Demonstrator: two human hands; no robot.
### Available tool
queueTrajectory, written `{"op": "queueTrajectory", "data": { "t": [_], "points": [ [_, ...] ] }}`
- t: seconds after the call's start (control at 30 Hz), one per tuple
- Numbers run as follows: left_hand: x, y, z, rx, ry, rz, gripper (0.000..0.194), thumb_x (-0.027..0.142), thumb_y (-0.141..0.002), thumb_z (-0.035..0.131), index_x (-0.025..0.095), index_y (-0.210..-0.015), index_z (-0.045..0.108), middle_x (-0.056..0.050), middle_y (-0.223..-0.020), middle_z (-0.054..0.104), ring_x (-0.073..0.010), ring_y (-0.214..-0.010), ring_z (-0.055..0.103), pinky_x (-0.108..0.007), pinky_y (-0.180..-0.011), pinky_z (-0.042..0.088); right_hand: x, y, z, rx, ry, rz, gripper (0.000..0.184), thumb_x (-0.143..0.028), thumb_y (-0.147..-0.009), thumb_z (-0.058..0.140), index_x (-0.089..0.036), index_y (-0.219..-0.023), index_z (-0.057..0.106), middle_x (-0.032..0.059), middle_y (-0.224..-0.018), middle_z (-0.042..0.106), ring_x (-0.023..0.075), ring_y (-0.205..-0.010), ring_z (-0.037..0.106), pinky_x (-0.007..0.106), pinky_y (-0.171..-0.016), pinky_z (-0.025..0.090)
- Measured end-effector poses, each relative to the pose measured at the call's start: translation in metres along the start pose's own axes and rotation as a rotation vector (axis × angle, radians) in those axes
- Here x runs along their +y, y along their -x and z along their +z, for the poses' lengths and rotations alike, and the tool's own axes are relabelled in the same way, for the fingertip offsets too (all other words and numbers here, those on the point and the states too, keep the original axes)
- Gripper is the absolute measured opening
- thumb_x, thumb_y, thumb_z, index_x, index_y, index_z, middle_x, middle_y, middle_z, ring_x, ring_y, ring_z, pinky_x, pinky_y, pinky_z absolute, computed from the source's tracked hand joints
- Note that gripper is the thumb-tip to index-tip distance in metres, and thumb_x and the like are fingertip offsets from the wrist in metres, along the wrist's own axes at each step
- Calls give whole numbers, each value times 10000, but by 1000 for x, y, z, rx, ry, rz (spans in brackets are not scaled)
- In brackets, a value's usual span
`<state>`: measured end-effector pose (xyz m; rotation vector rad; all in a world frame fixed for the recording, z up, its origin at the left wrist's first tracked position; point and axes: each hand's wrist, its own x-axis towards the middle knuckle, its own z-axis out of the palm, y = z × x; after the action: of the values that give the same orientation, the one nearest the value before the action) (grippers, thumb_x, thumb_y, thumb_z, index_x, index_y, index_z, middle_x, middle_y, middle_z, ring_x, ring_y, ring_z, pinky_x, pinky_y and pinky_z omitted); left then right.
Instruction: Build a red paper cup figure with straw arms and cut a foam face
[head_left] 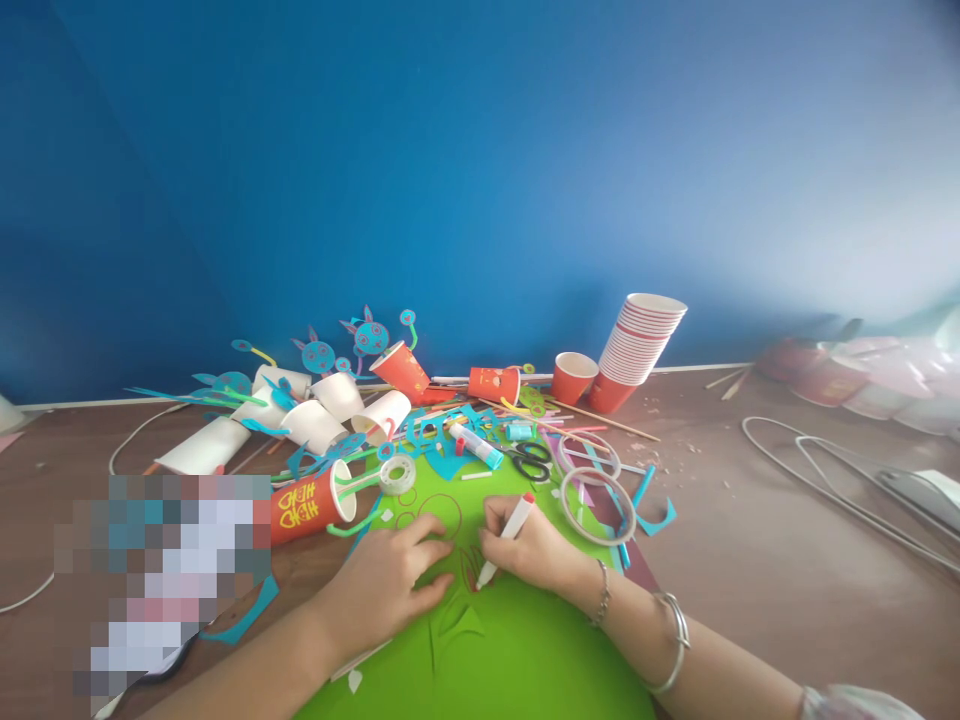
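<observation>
A blue wall [480, 180] is met by the far edge of the brown desk [757, 590]. On the desk's middle a green sheet [555, 650] is laid, its left side partly covered by the left hand [409, 560], whose grip is left loose and holds nothing, the fingers being spread flat on the paper. Across the sheet the right hand [529, 540] is placed, with its grip closed and the fingers bent inward. Near the desk's far edge, right of the middle, a tall stack of paper cups [643, 345] is set at a tilt. By the sheet's left edge a red cup [304, 507] marked with yellow lettering is laid on its side, and white cups [206, 447] are heaped farther left, toward the far edge. At the sheet's right edge two pale rings [632, 512] are overlapped. Toward its far edge are placed black-handled scissors [531, 462] and, just left of them, a glue stick [478, 446]. In the right grip a white marker [516, 528] with a red end is held slantwise, its tip lowered to the sheet between the two hands. There a small red outline [468, 568] is seen, and a drawn circle [440, 497] lies just beyond the left fingertips.
</observation>
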<state>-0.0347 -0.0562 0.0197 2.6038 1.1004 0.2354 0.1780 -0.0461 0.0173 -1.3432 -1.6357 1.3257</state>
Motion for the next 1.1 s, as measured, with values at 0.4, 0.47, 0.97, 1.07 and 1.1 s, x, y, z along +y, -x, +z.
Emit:
{"op": "queueTrajectory", "data": {
  "t": [0.4,0.47,0.97,1.07,1.1],
  "points": [
    [0,0,0,2,-8,0,279,292,-906,558,211,-1153,659,-49,-1205,641,-233,-914,692,-349,-786,542,1,1,1,-23,-12,12,208,-171,-638,535,-226,-540,360,-89,-441,402,86,-424,464,173,-386,295],
    [1,0,0,5,-3,2,278,293,-906,558,210,-1152,660,-50,-1202,642,-234,-924,690,-351,-794,541,2,1,1,-16,-5,3,221,-151,-620,550,-220,-522,364,-93,-441,377,70,-429,407,172,-391,267],
    [0,1,0,14,-10,4,264,299,-905,556,215,-1127,671,-51,-1186,648,-232,-904,692,-344,-770,541,1,0,1,64,-7,0,209,-196,-665,550,-227,-554,376,-71,-479,438,91,-458,467,190,-419,318],
    [1,0,0,19,-9,6,269,293,-903,562,216,-1139,666,-51,-1191,647,-232,-909,691,-342,-770,538,1,0,1,28,-22,16,210,-215,-671,550,-232,-566,369,-70,-465,459,110,-446,523,189,-393,319],
    [1,0,0,19,-6,5,271,291,-903,562,217,-1143,664,-50,-1191,647,-231,-909,691,-342,-770,538,1,0,2,12,-30,23,209,-224,-675,547,-235,-573,365,-70,-461,468,118,-444,542,189,-385,325]
  ]
}}
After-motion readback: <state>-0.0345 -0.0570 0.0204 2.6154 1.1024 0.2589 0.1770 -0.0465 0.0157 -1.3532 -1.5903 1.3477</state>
